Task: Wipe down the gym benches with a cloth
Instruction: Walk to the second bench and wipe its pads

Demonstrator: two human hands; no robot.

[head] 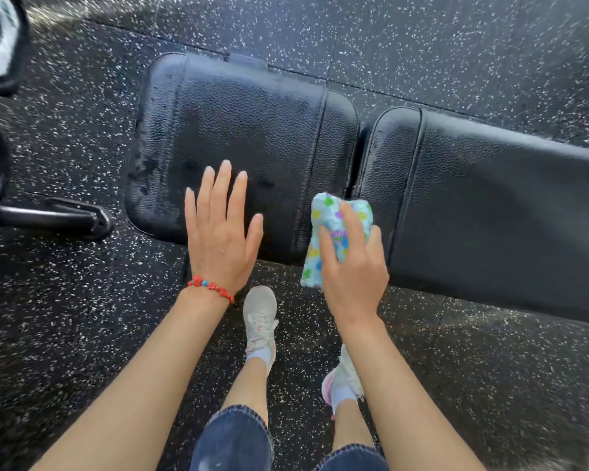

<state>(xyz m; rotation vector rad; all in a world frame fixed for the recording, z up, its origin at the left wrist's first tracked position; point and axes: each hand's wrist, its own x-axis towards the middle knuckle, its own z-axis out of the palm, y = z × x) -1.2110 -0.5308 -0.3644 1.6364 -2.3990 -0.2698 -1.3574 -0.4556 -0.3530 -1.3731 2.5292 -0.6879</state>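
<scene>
The right hand (pixel 351 263) squeezes the flowery cloth (pixel 334 232) tight, just over the near edge of the bench (pixel 252 130), by the gap between its two pads. The left hand (pixel 218 232) is flat with fingers apart over the bench. Wiping seems underway; next, rub the cloth across the bench.
</scene>
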